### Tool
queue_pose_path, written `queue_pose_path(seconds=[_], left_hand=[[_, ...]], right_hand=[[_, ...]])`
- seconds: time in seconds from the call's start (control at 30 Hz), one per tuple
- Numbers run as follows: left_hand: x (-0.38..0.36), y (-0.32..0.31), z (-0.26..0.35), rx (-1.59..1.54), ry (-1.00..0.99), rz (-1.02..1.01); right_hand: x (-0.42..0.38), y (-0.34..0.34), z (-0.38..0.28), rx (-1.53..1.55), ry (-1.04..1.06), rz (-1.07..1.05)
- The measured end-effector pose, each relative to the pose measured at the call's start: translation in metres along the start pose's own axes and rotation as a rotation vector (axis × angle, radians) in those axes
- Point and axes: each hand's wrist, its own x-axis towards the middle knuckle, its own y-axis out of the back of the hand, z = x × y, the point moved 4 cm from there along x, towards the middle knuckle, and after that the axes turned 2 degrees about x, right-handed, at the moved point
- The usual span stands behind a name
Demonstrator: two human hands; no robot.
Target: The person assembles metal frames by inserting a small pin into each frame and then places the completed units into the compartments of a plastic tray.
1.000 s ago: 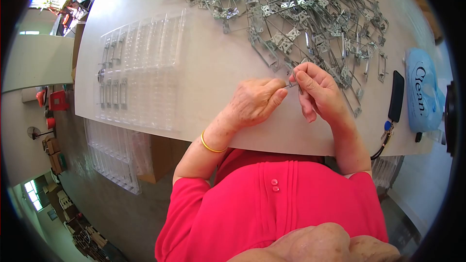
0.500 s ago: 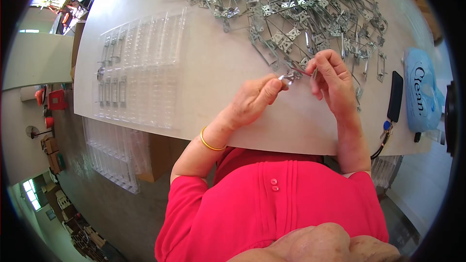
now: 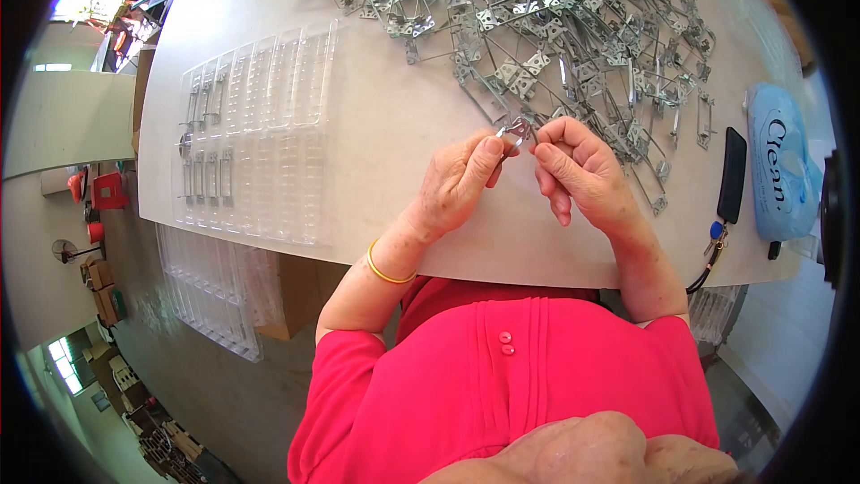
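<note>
My left hand (image 3: pixel 459 181) is closed, its thumb and fingers pinching a small shiny metal bracket (image 3: pixel 517 130). Close to the bracket's other side is my right hand (image 3: pixel 578 168), with thumb and index finger nearly together; whether a part sits between them is too small to tell. Just beyond both hands lies a large tangled pile of metal brackets with thin rods (image 3: pixel 537 31). To the left, a clear plastic tray (image 3: pixel 278 94) holds several metal pieces in two rows of slots.
On the right side of the table (image 3: pixel 394 108) are a black phone-like object (image 3: pixel 732 176), a keyring with a blue tag (image 3: pixel 716 231) and a blue plastic pack (image 3: pixel 778 166). More clear trays (image 3: pixel 206 291) are below the table's left front edge.
My right hand has moved left and slightly down, closer to my left hand. My left hand has shifted slightly left, still pinching the bracket.
</note>
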Motion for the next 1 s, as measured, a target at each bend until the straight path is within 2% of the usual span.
queue_pose_path(seconds=[0.17, 0.37, 0.43, 0.57, 0.87, 0.97, 1.0], left_hand=[[0.0002, 0.0006, 0.0024, 0.062, 0.017, 0.014], [0.0, -0.0036, 0.0052, 0.142, -0.176, 0.004], [-0.0013, 0.0011, 0.0062, 0.052, -0.022, 0.051], [-0.0008, 0.0023, 0.0054, 0.084, -0.012, 0.043], [-0.0002, 0.0013, 0.0033, 0.137, -0.139, 0.048], [-0.0003, 0.0023, 0.0028, 0.219, -0.184, 0.031], [-0.0001, 0.0015, 0.0054, 0.302, -0.258, 0.03]], right_hand=[[0.0, 0.0007, -0.0012, 0.002, -0.023, 0.013], [0.0014, 0.0059, -0.002, 0.019, -0.029, 0.043], [0.0005, 0.0045, -0.0046, 0.022, -0.046, 0.027], [-0.001, 0.0023, -0.0054, 0.051, -0.033, 0.021], [-0.0012, 0.0038, -0.0051, 0.016, -0.046, 0.015], [-0.0009, 0.0018, -0.0054, 0.028, -0.046, 0.022], [-0.0006, 0.0015, -0.0061, 0.017, -0.03, 0.044]])
